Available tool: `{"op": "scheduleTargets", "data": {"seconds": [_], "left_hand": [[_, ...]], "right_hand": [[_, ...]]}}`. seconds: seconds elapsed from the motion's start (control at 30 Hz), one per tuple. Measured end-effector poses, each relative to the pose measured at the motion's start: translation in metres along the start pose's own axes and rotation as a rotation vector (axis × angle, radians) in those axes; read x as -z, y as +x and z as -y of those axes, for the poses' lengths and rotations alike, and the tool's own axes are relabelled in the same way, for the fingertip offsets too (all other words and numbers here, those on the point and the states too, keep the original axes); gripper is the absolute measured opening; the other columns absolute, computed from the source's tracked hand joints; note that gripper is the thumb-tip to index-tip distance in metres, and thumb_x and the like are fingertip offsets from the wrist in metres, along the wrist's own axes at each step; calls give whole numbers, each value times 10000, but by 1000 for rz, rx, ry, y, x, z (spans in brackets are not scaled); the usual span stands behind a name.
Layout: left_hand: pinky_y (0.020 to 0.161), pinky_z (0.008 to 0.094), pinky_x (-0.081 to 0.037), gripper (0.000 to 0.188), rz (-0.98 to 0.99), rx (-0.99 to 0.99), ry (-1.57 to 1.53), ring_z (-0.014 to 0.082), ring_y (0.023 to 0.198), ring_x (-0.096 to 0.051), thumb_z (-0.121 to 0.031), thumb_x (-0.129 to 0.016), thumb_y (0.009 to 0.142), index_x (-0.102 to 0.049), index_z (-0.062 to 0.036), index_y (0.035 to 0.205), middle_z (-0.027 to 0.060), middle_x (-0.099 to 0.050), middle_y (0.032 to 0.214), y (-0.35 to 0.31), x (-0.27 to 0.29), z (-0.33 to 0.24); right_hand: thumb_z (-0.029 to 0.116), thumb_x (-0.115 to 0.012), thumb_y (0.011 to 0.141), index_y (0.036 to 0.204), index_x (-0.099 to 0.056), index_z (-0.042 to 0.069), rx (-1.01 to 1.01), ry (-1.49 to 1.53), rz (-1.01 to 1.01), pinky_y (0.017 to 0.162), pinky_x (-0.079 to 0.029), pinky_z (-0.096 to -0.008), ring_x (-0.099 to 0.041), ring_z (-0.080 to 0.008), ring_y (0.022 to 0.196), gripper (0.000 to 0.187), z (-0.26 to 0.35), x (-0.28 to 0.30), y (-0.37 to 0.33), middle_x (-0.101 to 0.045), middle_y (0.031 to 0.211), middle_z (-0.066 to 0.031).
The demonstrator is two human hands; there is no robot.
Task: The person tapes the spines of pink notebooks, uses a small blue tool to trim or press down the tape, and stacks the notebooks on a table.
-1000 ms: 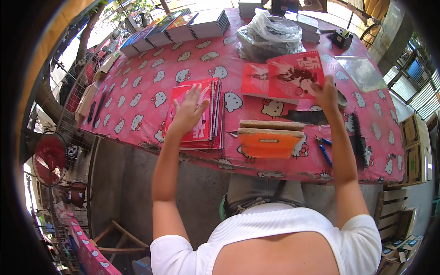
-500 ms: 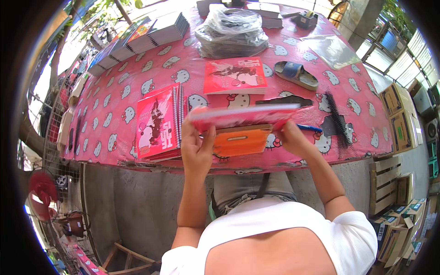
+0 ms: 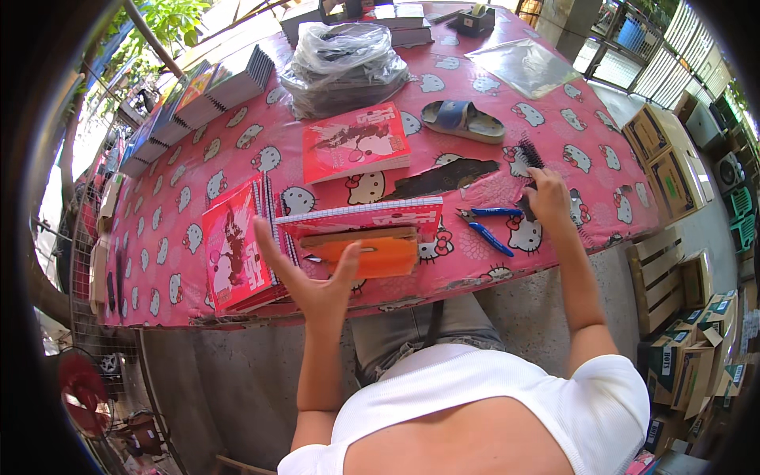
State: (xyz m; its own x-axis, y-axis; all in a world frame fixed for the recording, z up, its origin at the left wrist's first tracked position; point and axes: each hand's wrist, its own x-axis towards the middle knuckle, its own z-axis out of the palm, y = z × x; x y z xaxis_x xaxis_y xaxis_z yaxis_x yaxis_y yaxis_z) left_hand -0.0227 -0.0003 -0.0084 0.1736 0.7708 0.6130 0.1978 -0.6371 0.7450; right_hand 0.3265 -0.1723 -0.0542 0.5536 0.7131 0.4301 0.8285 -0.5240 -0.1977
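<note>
My left hand is open, fingers spread, beside a red-covered pad of sheets with a row of punched holes along its upper edge. The pad leans on an orange block with a slot, close to the table's front edge. Over on the right, my right hand has its fingers bent and closed on a black plastic spiral coil; the hand covers part of the coils. Between my hands lie blue-handled pliers. Red spiral notebooks are piled left of the pad.
A red book stack lies farther back, near a blue slide sandal and a dark torn patch. Behind are a plastic-wrapped pile, clear sheets, a tape dispenser and rows of spiral notebooks.
Both hands have let go of the red pad, which now rests against the orange block. My left hand has opened; my right hand has moved right to the black coils. The view has shifted.
</note>
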Motion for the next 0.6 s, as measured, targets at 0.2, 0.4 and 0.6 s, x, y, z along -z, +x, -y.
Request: {"op": "scheduleTargets", "data": {"seconds": [0.2,0.4,0.6], "left_hand": [[1117,533,-116,743,167,-391,597,311,1389,-248,-340,-713,804,-372,-98,1418,158,-243,1508,7,-35,-57],[1016,483,-306,449,354,-476,240,225,1007,-587,-218,-714,772,-605,-118,1197,59,-649,1067,12,-51,-41],[977,441,-328,149,250,-436,35,189,880,-606,-172,-748,726,-719,-116,862,21,-670,908,14,-52,-39]], "right_hand": [[54,-647,778,1061,-659,70,92,127,-26,763,-487,-403,-610,-320,872,284,9,18,20,-641,932,-134],[-9,-680,763,972,-703,67,318,803,40,607,-490,-308,-642,-196,743,223,127,68,-1,-648,861,-94],[-6,-712,759,943,-697,32,257,899,108,646,-473,-244,-600,-119,746,189,142,78,3,-644,866,-62]]}}
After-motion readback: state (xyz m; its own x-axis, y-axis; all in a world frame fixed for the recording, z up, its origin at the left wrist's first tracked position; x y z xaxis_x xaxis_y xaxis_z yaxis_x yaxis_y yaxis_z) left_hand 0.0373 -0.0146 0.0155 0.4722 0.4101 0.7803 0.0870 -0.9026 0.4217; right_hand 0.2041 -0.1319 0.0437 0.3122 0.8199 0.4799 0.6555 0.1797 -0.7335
